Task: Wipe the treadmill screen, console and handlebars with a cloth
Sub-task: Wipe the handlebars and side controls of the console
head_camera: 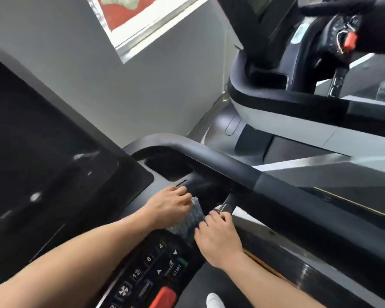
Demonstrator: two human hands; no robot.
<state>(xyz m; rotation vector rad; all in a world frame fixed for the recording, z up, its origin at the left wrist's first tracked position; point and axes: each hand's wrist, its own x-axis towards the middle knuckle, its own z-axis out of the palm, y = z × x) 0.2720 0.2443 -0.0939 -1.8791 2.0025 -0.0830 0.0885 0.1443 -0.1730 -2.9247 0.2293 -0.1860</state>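
Observation:
A grey-blue cloth lies on the black treadmill console, just right of the dark screen. My left hand pinches the cloth's upper left edge. My right hand grips its lower right edge, beside a short metal grip sensor. The thick black handlebar runs diagonally right above both hands. Console buttons with numbers and START sit below the cloth, under my left forearm.
A cup-holder recess sits above my left hand. A red stop button is at the bottom edge. A second treadmill stands to the right. A grey wall with a framed poster is behind. A white shoe shows below.

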